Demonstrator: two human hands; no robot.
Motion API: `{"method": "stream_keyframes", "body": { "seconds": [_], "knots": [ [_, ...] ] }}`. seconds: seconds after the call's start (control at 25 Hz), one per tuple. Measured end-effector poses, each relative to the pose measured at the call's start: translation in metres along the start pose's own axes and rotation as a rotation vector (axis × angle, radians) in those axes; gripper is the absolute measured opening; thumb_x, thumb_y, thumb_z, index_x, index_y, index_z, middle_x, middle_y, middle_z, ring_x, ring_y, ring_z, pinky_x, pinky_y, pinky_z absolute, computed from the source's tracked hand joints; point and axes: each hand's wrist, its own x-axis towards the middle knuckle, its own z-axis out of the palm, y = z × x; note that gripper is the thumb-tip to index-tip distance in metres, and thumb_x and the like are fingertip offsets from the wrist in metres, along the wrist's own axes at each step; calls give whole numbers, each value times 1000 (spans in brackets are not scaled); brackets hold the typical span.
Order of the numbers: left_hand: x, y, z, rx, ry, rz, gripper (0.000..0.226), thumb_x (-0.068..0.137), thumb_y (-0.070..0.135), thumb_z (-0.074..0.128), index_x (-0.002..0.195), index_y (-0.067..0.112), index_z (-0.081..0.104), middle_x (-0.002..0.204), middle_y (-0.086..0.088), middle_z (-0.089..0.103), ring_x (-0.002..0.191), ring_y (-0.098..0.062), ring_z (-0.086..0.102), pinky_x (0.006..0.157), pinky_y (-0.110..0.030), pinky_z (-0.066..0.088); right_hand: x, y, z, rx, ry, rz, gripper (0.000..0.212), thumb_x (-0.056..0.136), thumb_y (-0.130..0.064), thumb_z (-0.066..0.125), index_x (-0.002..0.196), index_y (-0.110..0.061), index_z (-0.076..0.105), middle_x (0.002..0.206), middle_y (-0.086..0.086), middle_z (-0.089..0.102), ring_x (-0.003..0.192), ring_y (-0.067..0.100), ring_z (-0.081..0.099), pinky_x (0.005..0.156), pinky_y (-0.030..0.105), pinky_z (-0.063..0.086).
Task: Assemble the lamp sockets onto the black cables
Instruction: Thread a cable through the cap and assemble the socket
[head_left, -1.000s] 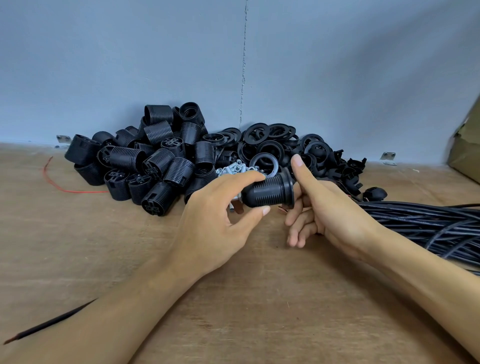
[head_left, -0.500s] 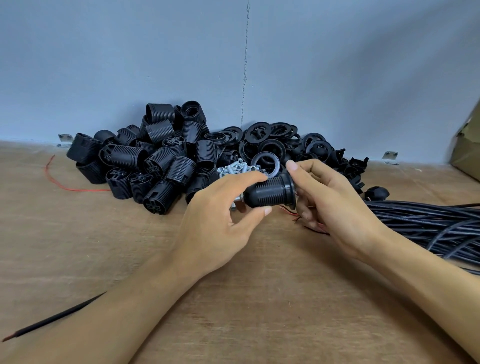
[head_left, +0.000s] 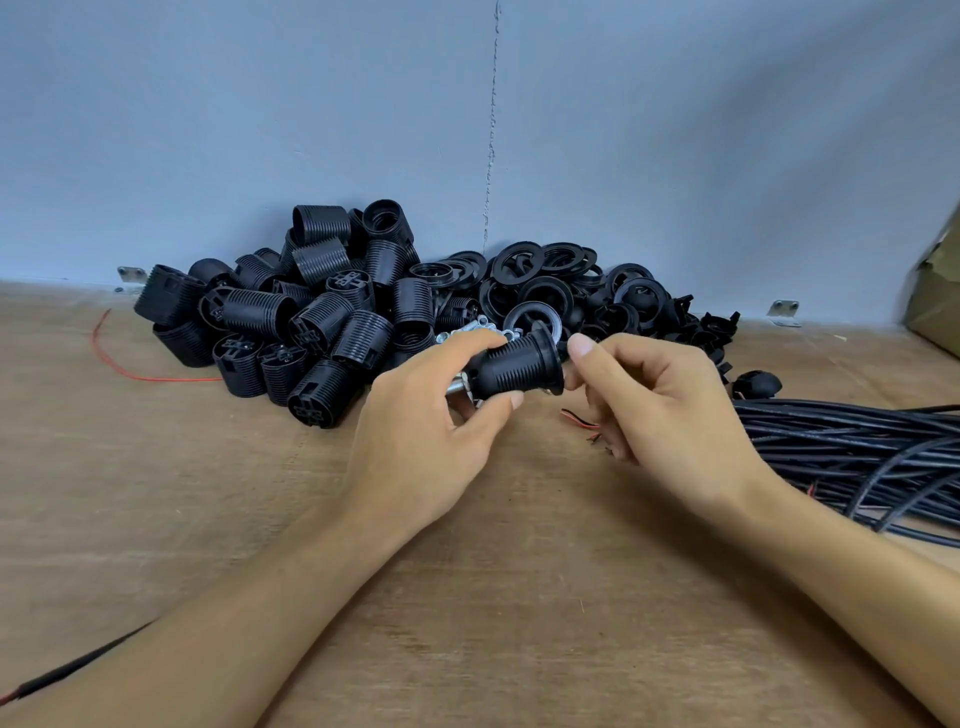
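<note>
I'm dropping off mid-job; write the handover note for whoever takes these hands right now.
Left grip holds one socket by its ribbed body, above the table.
Right grip appears to pinch its flanged end.
Loose shells and rings piled at the wall; cable bundle on the right.
Done: a ring seems fitted on this socket.
Left: no cable visibly enters it; the piles await.

No text, label, brand or number is readable on the lamp sockets, black cables or box.
</note>
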Motion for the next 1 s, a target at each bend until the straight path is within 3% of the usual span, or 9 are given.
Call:
{"method": "stream_keyframes", "body": {
  "seconds": [0.16,0.28,0.36,0.44,0.56,0.68,0.76,0.88,1.0],
  "knots": [
    [-1,2,0,-48,-65,3,39,81,44,71,119,40,63,100,21,70,91,-8,67,82,-36,55,-3,0,1,-4,7,-124,21,104,-33,53,106,-34,73,62,-19,55,54,2,51,54,18,42],
    [-1,2,0,-92,-45,11,39,82,43,72,120,38,65,101,20,71,92,-8,68,78,-28,55,0,2,-1,-69,-27,-59,36,104,-47,42,86,-39,71,56,-20,54,53,1,49,59,17,41],
    [0,1,0,-103,1,5,37,82,40,72,118,38,65,101,20,71,92,-6,68,76,-20,53,1,5,-2,-107,-64,-2,54,103,-57,37,76,-22,69,52,-7,46,51,5,42,58,19,40],
    [1,0,0,-109,35,-18,36,81,39,72,116,39,65,99,21,71,89,-7,68,76,-18,51,2,5,-1,-94,-90,-7,70,102,-61,38,86,1,66,60,12,38,52,11,38,57,16,39],
    [1,-1,-1,-108,16,-28,35,81,39,72,115,43,63,98,22,71,87,-6,68,74,-17,51,3,1,-4,98,-75,-30,66,100,-56,42,93,3,70,68,20,42,50,17,35,52,14,38],
    [0,3,-1,-110,-42,7,36,83,40,71,116,44,62,100,23,70,92,-4,67,74,-15,49,3,0,-5,151,-112,-82,70,104,-52,39,94,15,57,65,-2,58,50,21,36,55,16,41],
    [-1,5,-1,-128,-46,34,36,84,40,71,118,44,61,102,25,70,95,-2,68,77,-14,51,3,1,-4,101,-123,-57,70,103,-56,39,83,10,53,57,3,48,50,12,39,55,18,41],
    [-1,4,-1,-146,16,41,34,85,38,72,117,43,62,102,24,70,92,-3,69,75,-11,50,3,3,-4,26,-136,9,85,101,-62,37,97,20,55,65,22,36,56,-9,55,54,10,42],
    [2,-2,0,-150,60,-16,33,84,38,72,114,43,61,99,24,71,89,-2,70,74,-12,51,0,-1,-3,35,-89,-8,72,100,-61,39,98,3,72,67,24,35,50,-1,45,52,8,39]
  ]
}}
